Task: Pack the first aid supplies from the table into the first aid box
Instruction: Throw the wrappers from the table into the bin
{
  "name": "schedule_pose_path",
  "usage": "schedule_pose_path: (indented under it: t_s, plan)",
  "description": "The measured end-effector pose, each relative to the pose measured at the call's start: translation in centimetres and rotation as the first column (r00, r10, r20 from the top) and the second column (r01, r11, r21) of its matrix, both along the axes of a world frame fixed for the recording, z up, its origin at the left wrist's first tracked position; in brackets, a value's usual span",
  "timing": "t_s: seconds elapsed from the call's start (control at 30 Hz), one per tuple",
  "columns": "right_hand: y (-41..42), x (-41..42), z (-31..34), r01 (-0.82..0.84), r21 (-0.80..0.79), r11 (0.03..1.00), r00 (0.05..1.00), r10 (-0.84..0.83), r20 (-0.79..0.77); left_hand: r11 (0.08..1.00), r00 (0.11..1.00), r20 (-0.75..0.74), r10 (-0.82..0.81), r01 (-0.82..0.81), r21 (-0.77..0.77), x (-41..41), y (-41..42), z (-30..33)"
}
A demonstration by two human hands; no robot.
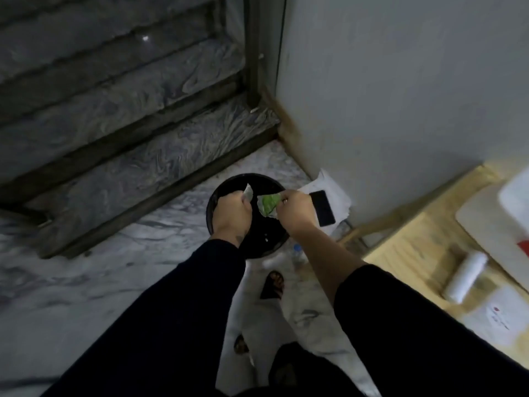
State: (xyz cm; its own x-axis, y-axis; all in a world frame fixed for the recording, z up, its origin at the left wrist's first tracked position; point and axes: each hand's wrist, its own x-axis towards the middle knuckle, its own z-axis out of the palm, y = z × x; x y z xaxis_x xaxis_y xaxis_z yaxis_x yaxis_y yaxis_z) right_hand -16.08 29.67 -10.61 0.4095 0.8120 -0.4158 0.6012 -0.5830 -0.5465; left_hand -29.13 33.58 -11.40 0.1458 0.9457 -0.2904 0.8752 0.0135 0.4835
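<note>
Both hands hover over a round black bin (249, 247): left hand (233, 209) pinches a small silver scrap (248, 193), right hand (294, 209) grips a crumpled green-and-white wrapper (267, 206).

Probably a home: marble stairs (137, 156), marble floor (94, 276), wooden table (415, 247).

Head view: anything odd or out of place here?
Yes. Both hands are over a black bin on the floor, away from the table. The right hand holds a torn green-and-white wrapper; the left hand holds a torn-off scrap. A gauze roll lies unpacked on the table.
</note>
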Motion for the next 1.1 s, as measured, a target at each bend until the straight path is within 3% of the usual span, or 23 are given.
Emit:
schedule_pose_path:
  t_s: [0.13, 0.3, 0.53, 0.7, 0.9, 1.1]
  plan:
    - [4.7, 0.4, -4.3, -0.034, -0.117, 0.993, 0.998, 0.028, -0.050, 0.985, 0.995, 0.094, 0.038, -0.021, -0.174, 0.3, 3.8, -3.2]
    - [7.0, 0.5, -7.8, -0.121, -0.296, 0.948, 0.992, 0.123, -0.013, 0.959, 1.000, 0.021, -0.006, 0.011, -0.282, -1.6, 6.4, -7.1]
    - [8.7, -0.5, -7.7, -0.097, -0.338, 0.936, 0.993, 0.114, 0.029, 0.869, 0.914, -0.098, -0.394, 0.336, -0.363, -2.7, 11.2, -6.9]
    - [8.2, -1.6, -5.1, -0.017, -0.288, 0.958, 0.994, 0.046, 0.095, 0.776, 0.772, -0.169, -0.613, 0.548, -0.313, -2.7, 13.5, -3.8]
    - [5.1, -1.0, 1.3, 0.150, -0.149, 0.977, 0.974, -0.120, 0.192, 0.679, 0.646, -0.212, -0.733, 0.710, -0.185, 0.5, 13.7, 2.1]
    - [-0.4, 2.8, 8.4, 0.308, 0.051, 0.950, 0.870, -0.303, 0.388, 0.481, 0.473, -0.156, -0.867, 0.877, -0.013, 8.5, 10.6, 8.1]
